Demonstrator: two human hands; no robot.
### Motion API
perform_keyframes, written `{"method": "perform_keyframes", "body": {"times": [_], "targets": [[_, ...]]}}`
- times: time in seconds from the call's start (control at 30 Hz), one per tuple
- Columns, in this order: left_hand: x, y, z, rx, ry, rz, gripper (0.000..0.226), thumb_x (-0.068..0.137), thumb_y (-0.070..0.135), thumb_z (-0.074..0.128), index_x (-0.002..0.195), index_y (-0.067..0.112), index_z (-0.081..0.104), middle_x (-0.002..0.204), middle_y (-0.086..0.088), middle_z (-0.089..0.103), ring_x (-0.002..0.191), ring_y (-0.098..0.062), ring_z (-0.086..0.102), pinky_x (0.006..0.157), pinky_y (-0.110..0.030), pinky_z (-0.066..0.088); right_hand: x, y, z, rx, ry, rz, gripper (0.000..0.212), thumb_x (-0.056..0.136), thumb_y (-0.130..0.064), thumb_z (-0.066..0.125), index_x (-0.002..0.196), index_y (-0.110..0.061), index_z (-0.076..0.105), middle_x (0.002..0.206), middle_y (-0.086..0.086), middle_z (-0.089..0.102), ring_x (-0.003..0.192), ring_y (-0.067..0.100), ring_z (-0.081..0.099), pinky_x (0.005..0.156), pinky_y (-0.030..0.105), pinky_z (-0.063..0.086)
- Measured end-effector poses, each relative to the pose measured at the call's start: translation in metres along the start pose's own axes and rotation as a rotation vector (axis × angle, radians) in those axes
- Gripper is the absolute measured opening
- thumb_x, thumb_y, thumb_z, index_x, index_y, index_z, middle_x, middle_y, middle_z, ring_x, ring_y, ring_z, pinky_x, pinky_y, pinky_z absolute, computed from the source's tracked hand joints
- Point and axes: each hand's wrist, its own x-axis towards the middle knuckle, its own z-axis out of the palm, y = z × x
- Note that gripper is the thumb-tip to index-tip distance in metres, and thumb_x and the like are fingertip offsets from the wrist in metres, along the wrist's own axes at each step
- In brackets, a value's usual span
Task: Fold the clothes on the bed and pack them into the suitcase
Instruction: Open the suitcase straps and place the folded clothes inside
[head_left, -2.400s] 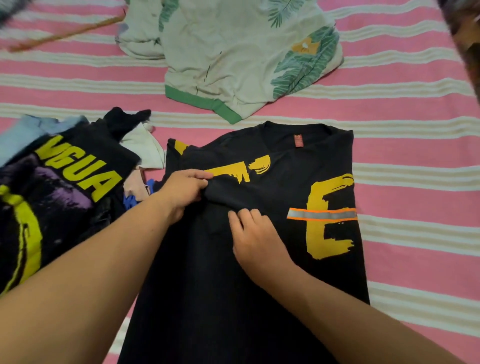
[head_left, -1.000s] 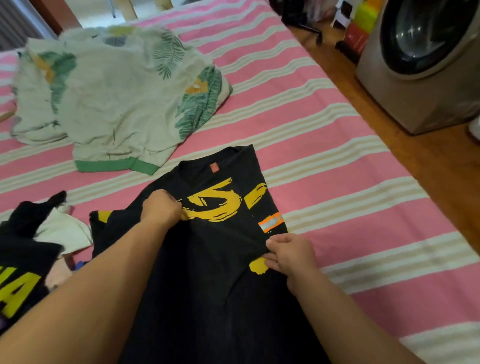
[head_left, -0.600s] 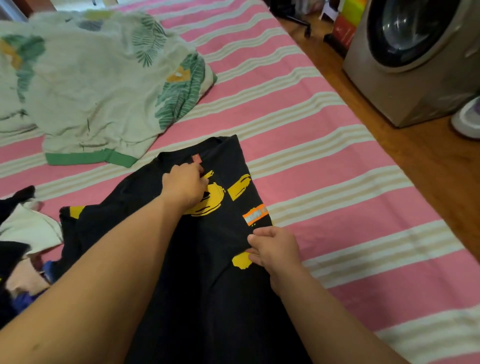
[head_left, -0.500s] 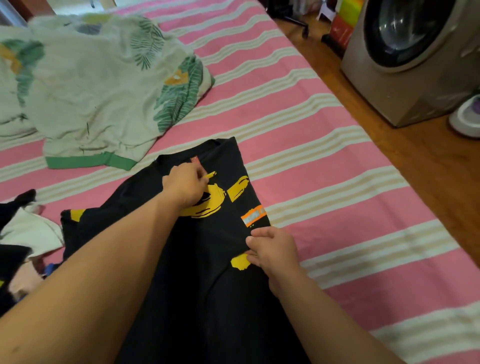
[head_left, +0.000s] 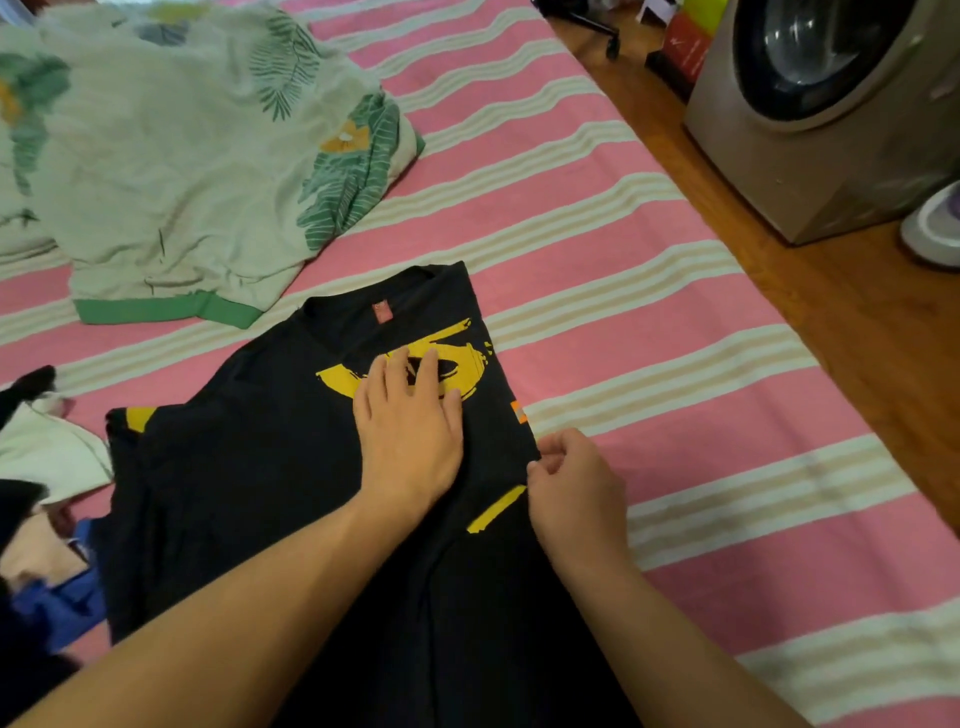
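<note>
We see the left hand (head_left: 410, 431) flat now, fingers straight and slightly spread, pressing on the yellow print of the black T-shirt (head_left: 291, 467), where half a second ago it was bunched in a fist gripping the cloth there. The right hand (head_left: 574, 491) has stayed at the shirt's right folded edge, fingers curled, thumb and forefinger pinching the fabric (the orange reflective patch (head_left: 518, 413) now peeks out only as a sliver at that edge). The shirt lies on the pink striped bed sheet (head_left: 649, 415), its long axis running from us up and away, collar and red neck label (head_left: 383, 312) pointing to the far side, hem out of view below. Its right side is folded in, making a straight edge; the left sleeve is spread toward the heap of clothes (head_left: 41, 493) at the left. Beyond the collar lies a leaf-print quilt (head_left: 182, 156), just apart from the shirt. To the right there is bare sheet up to the bed's edge, then wooden floor (head_left: 831, 291) and a washing machine (head_left: 831, 104).
</note>
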Motion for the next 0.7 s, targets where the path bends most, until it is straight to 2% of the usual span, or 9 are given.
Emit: {"method": "perform_keyframes", "body": {"times": [0.1,0.17,0.23,0.3,0.37,0.43,0.5,0.57,0.7], "targets": [[-0.012,-0.006,0.017,0.071,-0.138,-0.022,0.062,0.104,0.057,0.017,0.162,0.036,0.011,0.17,-0.007,0.005,0.157,-0.031,-0.002,0.126,-0.05,0.002,-0.003,-0.003,0.004,-0.233,0.144,-0.523,0.034,0.092,-0.013,0.054,0.126,-0.016,0.061,0.123,0.004,0.056,0.108,0.024,0.055,0.088,0.043,0.051],[-0.012,-0.011,0.03,0.139,-0.193,0.001,0.065,0.101,0.062,0.006,0.161,0.039,-0.003,0.171,-0.005,-0.006,0.156,-0.031,-0.011,0.126,-0.051,-0.003,0.008,0.006,0.01,-0.487,-0.028,-0.778,0.052,0.096,-0.017,0.043,0.147,-0.015,0.044,0.154,0.009,0.039,0.141,0.032,0.037,0.112,0.047,0.038],[-0.01,-0.012,0.038,0.163,-0.214,-0.003,0.065,0.1,0.064,0.005,0.16,0.041,-0.009,0.17,-0.004,-0.011,0.155,-0.03,-0.016,0.125,-0.051,-0.006,0.025,0.016,0.01,-0.772,-0.287,-0.78,0.058,0.106,-0.032,0.025,0.161,-0.023,0.011,0.17,0.003,0.003,0.155,0.03,-0.002,0.125,0.048,0.006],[-0.003,-0.009,0.034,0.166,-0.294,-0.021,0.065,0.101,0.065,0.007,0.158,0.042,-0.013,0.169,-0.003,-0.018,0.154,-0.03,-0.022,0.124,-0.053,-0.01,0.037,0.023,0.007,-0.899,-0.405,-0.695,0.061,0.107,-0.047,0.015,0.16,-0.029,-0.007,0.168,-0.003,-0.017,0.154,0.024,-0.018,0.123,0.047,-0.009],[-0.004,-0.006,0.022,0.222,-0.344,-0.036,0.066,0.101,0.065,0.007,0.158,0.041,-0.015,0.167,-0.005,-0.022,0.152,-0.031,-0.025,0.123,-0.055,-0.011,0.042,0.019,0.007,-0.93,-0.468,-0.665,0.062,0.106,-0.051,0.014,0.159,-0.031,-0.011,0.166,-0.005,-0.022,0.153,0.023,-0.021,0.123,0.048,-0.011],[-0.032,-0.001,0.01,0.258,-0.281,-0.002,0.065,0.103,0.061,0.011,0.16,0.037,-0.01,0.168,-0.009,-0.02,0.153,-0.034,-0.024,0.124,-0.056,-0.008,0.049,0.009,0.003,-0.942,-0.555,-0.624,0.064,0.105,-0.054,0.017,0.159,-0.032,-0.01,0.166,-0.006,-0.022,0.153,0.022,-0.02,0.124,0.048,-0.009],[-0.099,0.006,0.009,0.222,-0.231,0.054,0.063,0.105,0.056,0.016,0.162,0.034,-0.001,0.169,-0.012,-0.013,0.154,-0.037,-0.018,0.124,-0.057,-0.001,0.054,0.005,-0.002,-0.954,-0.607,-0.613,0.067,0.104,-0.057,0.021,0.16,-0.033,-0.008,0.167,-0.005,-0.021,0.154,0.023,-0.018,0.124,0.048,-0.006],[-0.193,0.012,0.011,0.175,-0.294,0.054,0.064,0.104,0.054,0.018,0.163,0.032,0.006,0.169,-0.013,-0.007,0.155,-0.038,-0.013,0.124,-0.059,0.007,0.053,0.006,-0.008,-0.977,-0.618,-0.646,0.071,0.103,-0.059,0.024,0.16,-0.031,-0.007,0.167,-0.001,-0.021,0.154,0.026,-0.015,0.124,0.049,-0.004],[-0.377,0.018,0.006,0.078,-0.452,-0.291,0.064,0.102,0.058,0.02,0.161,0.033,0.017,0.169,-0.014,0.011,0.155,-0.038,0.003,0.121,-0.053,0.014,0.019,0.033,-0.032,-1.001,-0.563,-0.69,0.075,0.102,-0.06,0.029,0.161,-0.028,-0.006,0.168,0.011,-0.016,0.155,0.034,-0.009,0.124,0.05,0.001]]}}
